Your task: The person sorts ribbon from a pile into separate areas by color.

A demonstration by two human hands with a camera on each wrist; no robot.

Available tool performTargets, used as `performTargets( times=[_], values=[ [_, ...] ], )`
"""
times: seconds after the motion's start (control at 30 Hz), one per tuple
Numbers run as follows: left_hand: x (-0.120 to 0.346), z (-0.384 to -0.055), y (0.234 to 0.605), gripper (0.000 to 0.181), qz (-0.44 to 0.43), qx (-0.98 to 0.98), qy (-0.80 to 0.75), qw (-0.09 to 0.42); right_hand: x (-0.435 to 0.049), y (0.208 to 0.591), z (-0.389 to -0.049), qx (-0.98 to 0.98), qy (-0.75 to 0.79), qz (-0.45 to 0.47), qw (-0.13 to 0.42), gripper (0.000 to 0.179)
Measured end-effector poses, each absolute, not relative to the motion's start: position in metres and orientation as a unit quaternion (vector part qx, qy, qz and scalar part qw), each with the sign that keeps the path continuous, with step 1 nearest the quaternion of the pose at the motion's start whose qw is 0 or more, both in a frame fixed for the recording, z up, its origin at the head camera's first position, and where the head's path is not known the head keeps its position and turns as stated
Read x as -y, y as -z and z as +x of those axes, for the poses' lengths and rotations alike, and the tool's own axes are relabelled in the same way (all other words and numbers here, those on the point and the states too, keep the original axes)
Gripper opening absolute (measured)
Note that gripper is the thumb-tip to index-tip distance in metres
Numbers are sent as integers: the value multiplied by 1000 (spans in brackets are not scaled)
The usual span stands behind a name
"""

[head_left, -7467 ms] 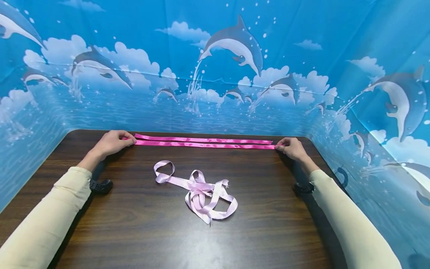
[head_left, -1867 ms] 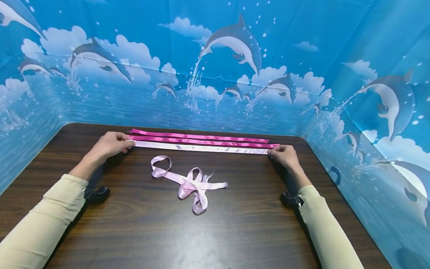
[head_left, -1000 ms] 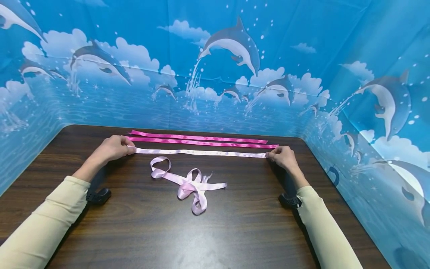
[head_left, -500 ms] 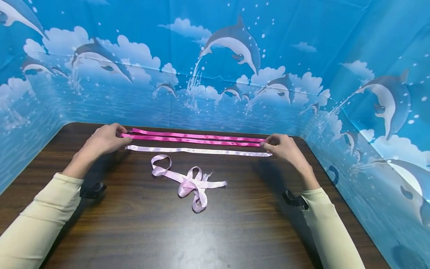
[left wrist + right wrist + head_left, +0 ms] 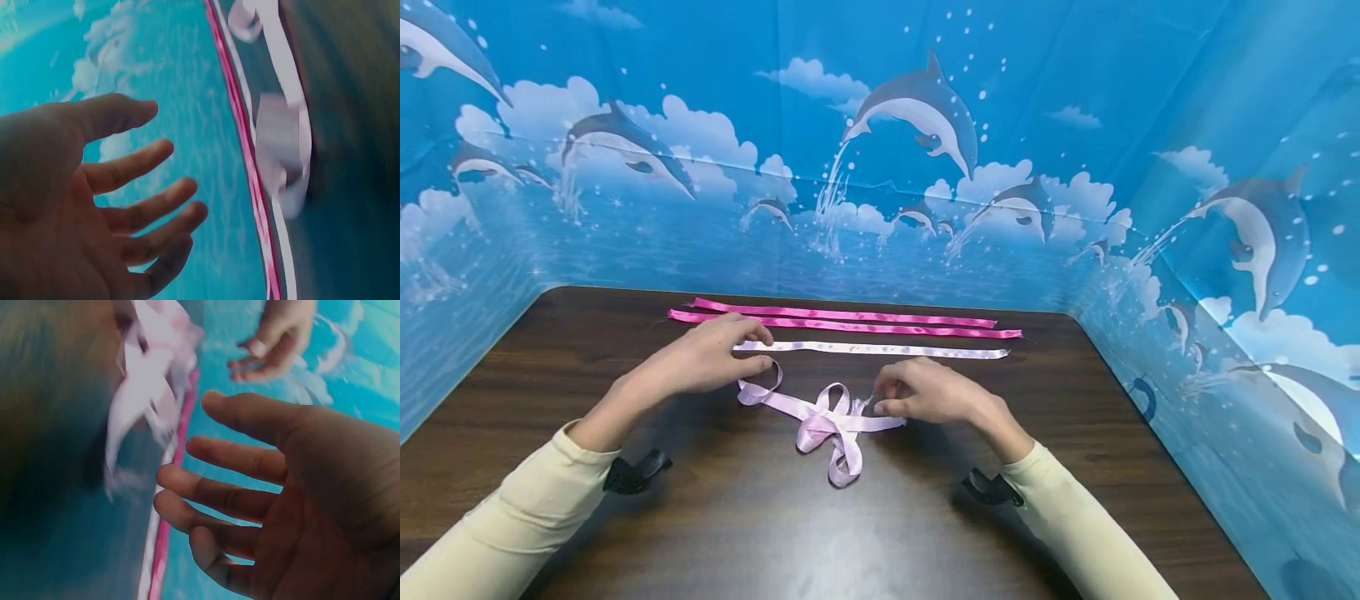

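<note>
Pale-pink ribbon tangle [image 5: 818, 428], mid-frame on surface [image 5: 737, 533] | left hand [image 5: 711, 357] centre-left, right hand [image 5: 931, 392] right of tangle, both loose-fingered, grasping nothing | white strip [image 5: 880, 349] now let go, below two magenta strips [image 5: 850, 315], upper centre | third row seems laid, work shifting to tangle

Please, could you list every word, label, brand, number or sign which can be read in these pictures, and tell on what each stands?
There are none: I can read no text on the two pink ribbons, the white ribbon, the lilac ribbon, the table or the dolphin backdrop.
Any small marks on the black wrist straps are too small to read.
</note>
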State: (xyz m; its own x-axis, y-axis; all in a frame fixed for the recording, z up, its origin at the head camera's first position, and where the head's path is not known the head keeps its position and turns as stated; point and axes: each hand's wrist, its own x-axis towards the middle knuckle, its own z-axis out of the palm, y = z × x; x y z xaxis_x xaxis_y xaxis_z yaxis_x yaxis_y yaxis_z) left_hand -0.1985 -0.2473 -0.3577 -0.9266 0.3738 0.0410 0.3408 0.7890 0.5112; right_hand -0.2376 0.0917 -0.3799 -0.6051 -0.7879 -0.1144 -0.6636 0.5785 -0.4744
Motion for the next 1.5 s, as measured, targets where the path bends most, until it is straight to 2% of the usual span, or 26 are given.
performTargets(
  times=[0.23,0.47,0.7,0.97,1.07,1.23,1.5],
  values=[
    [215,-186,379,25,266,-917,-291,63,-60,402,-227,-884,170,-404,164,22],
    [192,-180,402,34,318,-905,-264,103,-58,412,-224,-890,147,-395,174,13],
    [183,-176,405,39,311,-901,-293,72,-60,398,-226,-867,209,-417,175,13],
    [181,-177,407,40,318,-884,-332,85,-65,376,-221,-856,255,-429,136,13],
    [182,-179,408,34,319,-889,-320,73,-62,381,-220,-866,214,-431,136,9],
    [184,-179,409,27,317,-893,-314,63,-55,396,-217,-886,145,-418,142,14],
    [185,-179,410,25,317,-892,-313,78,-53,407,-218,-880,161,-418,157,12]
  ],
)
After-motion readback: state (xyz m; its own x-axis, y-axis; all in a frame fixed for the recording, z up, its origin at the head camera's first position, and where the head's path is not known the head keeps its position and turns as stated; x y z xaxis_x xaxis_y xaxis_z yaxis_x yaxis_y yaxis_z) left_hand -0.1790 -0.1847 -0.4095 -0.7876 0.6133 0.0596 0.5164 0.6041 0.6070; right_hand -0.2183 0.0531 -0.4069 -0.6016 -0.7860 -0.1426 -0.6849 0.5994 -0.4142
